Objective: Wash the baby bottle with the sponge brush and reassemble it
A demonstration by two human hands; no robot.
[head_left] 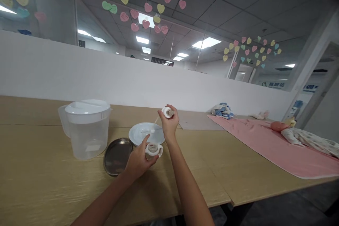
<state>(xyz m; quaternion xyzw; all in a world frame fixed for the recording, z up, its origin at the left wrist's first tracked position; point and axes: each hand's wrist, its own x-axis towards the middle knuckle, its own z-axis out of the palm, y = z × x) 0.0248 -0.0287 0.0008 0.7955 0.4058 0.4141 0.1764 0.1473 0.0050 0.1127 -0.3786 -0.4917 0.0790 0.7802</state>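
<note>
My left hand (139,160) is closed around a small clear baby bottle (153,149) with white handles, holding it upright just above the wooden table (53,183). My right hand (168,123) is raised above it, gripping the bottle's white cap with its nipple (167,112); a thin straw with a small weight at its end (153,130) hangs down from the cap toward the bottle. Behind the hands lies a white plate (140,132), and a round metal tray (116,155) rests to the left of the bottle.
A clear plastic pitcher with a white lid (86,129) stands at the left. A pink cloth (265,141) covers the table's right side, with a baby doll (299,134) lying on it and a blue-white cloth (224,110) behind. A white partition runs along the back.
</note>
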